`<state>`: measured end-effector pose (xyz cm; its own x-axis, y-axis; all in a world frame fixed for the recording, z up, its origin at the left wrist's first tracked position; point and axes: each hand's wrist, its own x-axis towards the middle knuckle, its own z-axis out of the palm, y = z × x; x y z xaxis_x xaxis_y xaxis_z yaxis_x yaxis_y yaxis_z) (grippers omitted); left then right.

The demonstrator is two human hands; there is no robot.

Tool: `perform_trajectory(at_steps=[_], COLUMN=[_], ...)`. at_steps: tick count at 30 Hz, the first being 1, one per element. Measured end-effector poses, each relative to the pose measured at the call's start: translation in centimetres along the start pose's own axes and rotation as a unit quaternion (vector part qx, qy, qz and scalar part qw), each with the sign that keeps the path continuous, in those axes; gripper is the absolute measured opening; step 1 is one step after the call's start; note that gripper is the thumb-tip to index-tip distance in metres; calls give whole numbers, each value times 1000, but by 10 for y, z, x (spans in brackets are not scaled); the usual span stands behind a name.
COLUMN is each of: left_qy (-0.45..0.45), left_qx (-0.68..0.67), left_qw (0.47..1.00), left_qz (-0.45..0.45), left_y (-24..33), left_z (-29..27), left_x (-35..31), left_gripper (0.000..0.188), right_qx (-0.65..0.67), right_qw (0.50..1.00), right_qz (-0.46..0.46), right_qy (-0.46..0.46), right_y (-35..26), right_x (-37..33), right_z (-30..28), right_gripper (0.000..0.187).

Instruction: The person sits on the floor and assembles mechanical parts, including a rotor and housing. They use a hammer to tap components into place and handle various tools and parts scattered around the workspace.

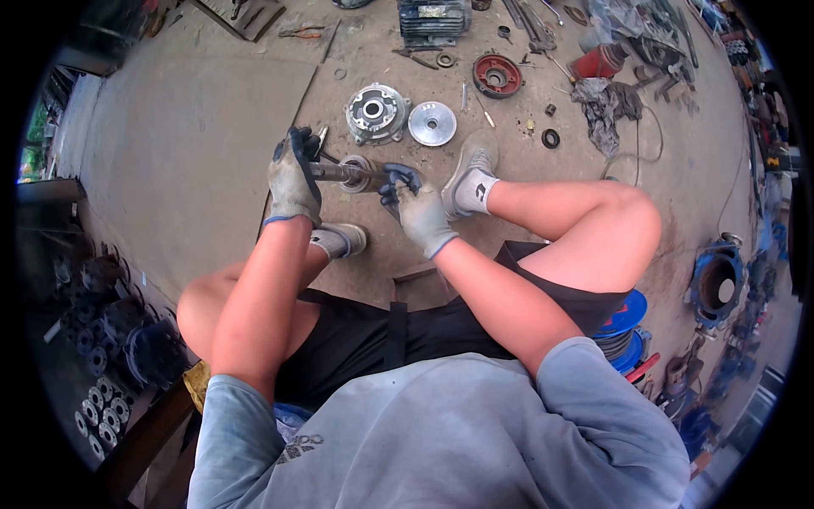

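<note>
A stepped metal shaft point(329, 172) lies level between my two gloved hands, with a thicker cylindrical part toward its right end. My left hand point(295, 178), in a grey glove with dark fingers, is closed round its left end. At the right end my right hand point(419, 210), gloved the same way, has its fingers curled against the thick part; how firmly they grip is hard to see. Behind the shaft shows a round metal ring point(354, 161), partly hidden. Just beyond lie a silver flanged housing point(393, 115) and a smooth silver disc point(432, 125).
Farther off on the floor are a finned motor body point(434, 23), a red round end cover point(497, 76), pliers point(302, 31), a red container point(599, 62) and crumpled dark plastic point(600, 119). A blue cable reel point(623, 318) stands by my right leg. Several metal rings point(106, 416) lie lower left.
</note>
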<state>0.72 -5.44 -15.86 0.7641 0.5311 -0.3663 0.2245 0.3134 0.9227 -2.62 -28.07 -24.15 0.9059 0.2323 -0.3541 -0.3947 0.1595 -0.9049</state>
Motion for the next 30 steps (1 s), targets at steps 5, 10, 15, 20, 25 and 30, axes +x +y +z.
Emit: perform_trajectory(at_steps=[5, 10, 15, 20, 25, 30], left_qy=[-98, -158, -226, -214, -163, -177], left_qx=[299, 6, 115, 276, 412, 376], left_qw=[912, 987, 966, 928, 841, 900], left_qz=[264, 31, 47, 130, 310, 134], left_y=[-38, -18, 4, 20, 8, 22], left_z=[-33, -6, 13, 34, 32, 43], left_x=[15, -8, -33, -55, -45, -53], left_gripper=[39, 51, 49, 41, 35, 31], right_qx=[98, 114, 130, 113, 141, 142], right_qw=[995, 989, 983, 985, 979, 979], right_qz=[-12, 42, 73, 63, 88, 79], right_qy=[26, 87, 108, 111, 119, 120], right_y=[-13, -18, -36, -33, -41, -36], right_x=[-9, -9, -8, -12, -15, -12], right_z=[5, -2, -8, -8, -8, -11], right_gripper=[25, 27, 28, 28, 28, 28])
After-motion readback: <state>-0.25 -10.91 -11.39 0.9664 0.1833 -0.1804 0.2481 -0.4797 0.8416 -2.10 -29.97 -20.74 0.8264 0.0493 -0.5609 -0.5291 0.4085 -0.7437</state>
